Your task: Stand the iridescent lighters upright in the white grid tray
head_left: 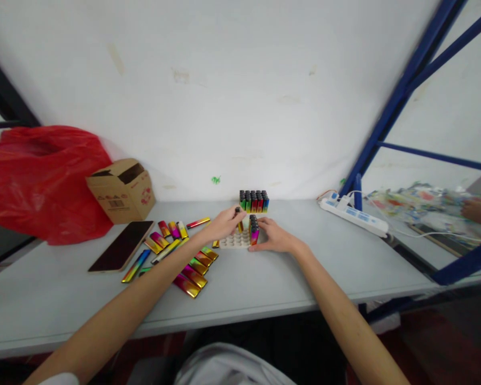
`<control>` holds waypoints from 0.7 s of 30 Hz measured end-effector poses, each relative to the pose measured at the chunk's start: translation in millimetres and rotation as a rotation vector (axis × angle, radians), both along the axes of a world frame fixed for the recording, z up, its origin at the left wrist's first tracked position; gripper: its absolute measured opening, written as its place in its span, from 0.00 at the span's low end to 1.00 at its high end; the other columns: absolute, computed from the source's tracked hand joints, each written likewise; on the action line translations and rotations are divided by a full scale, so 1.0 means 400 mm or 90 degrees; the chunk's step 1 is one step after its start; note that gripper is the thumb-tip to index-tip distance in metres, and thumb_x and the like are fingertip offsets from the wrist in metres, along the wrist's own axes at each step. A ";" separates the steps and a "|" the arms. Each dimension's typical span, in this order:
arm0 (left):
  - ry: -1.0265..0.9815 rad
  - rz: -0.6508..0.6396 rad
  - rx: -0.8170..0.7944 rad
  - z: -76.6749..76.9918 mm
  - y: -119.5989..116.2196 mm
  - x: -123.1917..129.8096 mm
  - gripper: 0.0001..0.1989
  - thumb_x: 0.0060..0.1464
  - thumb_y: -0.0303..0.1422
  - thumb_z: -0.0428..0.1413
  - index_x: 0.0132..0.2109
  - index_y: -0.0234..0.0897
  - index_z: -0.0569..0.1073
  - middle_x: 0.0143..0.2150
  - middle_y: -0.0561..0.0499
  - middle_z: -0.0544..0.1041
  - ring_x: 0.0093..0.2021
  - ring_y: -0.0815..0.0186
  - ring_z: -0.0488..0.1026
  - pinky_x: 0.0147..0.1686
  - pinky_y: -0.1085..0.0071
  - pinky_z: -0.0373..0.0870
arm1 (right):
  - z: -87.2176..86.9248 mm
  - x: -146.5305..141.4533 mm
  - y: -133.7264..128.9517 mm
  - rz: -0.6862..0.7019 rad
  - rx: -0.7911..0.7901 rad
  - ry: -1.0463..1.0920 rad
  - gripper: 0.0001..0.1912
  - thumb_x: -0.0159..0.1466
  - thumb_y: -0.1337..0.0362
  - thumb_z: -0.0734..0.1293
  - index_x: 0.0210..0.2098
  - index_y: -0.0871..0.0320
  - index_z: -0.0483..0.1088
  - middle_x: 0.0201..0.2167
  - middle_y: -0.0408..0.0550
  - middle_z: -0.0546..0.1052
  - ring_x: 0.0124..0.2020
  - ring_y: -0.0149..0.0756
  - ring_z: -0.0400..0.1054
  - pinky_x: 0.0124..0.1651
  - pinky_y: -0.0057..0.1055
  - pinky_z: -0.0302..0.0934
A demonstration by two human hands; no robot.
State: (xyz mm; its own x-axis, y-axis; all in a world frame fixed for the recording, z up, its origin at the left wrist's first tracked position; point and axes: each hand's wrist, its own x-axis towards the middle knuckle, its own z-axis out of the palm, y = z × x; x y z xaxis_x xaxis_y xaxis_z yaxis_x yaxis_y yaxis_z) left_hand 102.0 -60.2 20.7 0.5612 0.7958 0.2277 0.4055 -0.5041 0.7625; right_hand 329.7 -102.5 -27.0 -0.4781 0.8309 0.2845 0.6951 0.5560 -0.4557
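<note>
My left hand (223, 223) pinches a gold lighter (240, 226) with a dark top, upright above a white tray with round holes (234, 242). A row of upright lighters (254, 235) with black tops fills the tray's right side. Around that right end is my right hand (276, 236), thumb at the near corner and fingers by the far lighters, gripping the tray. Loose shiny multicoloured lighters (194, 275) lie left of the tray, some behind my left forearm. Against the wall stands a block of upright lighters (254, 202).
A phone-like dark slab (122, 247), a cardboard box (122, 191) and a red plastic bag (48, 184) are at the left. On the right lie a white power strip (353, 215) and a blue metal frame (388, 115). Beyond it, another person's hand (479, 211) is near clear plastic packets (428, 200).
</note>
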 end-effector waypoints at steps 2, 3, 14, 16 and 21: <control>0.033 -0.027 0.062 -0.007 0.001 0.003 0.15 0.64 0.45 0.49 0.39 0.38 0.70 0.26 0.54 0.72 0.27 0.63 0.70 0.31 0.69 0.66 | 0.003 0.000 -0.001 0.003 -0.002 0.000 0.42 0.53 0.41 0.77 0.58 0.61 0.70 0.56 0.60 0.71 0.60 0.54 0.64 0.65 0.50 0.58; 0.044 -0.033 0.101 -0.010 0.001 0.003 0.15 0.64 0.44 0.49 0.39 0.37 0.72 0.29 0.52 0.75 0.31 0.62 0.72 0.34 0.69 0.67 | 0.004 0.000 -0.002 0.004 -0.003 -0.001 0.43 0.53 0.41 0.77 0.59 0.61 0.70 0.56 0.60 0.71 0.60 0.54 0.64 0.65 0.50 0.57; 0.098 -0.047 0.185 -0.023 0.014 -0.008 0.12 0.59 0.38 0.58 0.43 0.34 0.80 0.41 0.45 0.83 0.40 0.58 0.79 0.43 0.68 0.72 | -0.001 0.004 0.003 0.010 -0.005 -0.006 0.43 0.53 0.42 0.76 0.60 0.61 0.68 0.56 0.60 0.71 0.59 0.54 0.64 0.65 0.51 0.57; 0.103 -0.052 0.150 -0.032 0.020 -0.008 0.12 0.59 0.37 0.58 0.44 0.34 0.80 0.42 0.46 0.84 0.40 0.58 0.80 0.44 0.67 0.73 | 0.002 0.003 0.002 0.011 -0.004 -0.011 0.43 0.54 0.42 0.76 0.60 0.61 0.68 0.56 0.60 0.71 0.59 0.54 0.64 0.65 0.50 0.57; 0.090 -0.067 0.108 -0.051 0.015 -0.001 0.10 0.59 0.34 0.57 0.46 0.36 0.76 0.45 0.44 0.83 0.44 0.57 0.81 0.46 0.66 0.75 | 0.005 0.003 0.001 0.009 -0.012 -0.013 0.43 0.53 0.42 0.76 0.59 0.63 0.69 0.56 0.62 0.71 0.59 0.54 0.64 0.65 0.50 0.57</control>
State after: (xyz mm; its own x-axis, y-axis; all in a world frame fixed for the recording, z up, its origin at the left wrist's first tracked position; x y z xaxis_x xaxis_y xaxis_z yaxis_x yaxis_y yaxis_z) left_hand 101.7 -54.3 0.3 0.6746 0.6883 0.2667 0.4401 -0.6651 0.6032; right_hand 330.8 -101.9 -25.2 -0.4948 0.8294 0.2592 0.6967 0.5570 -0.4521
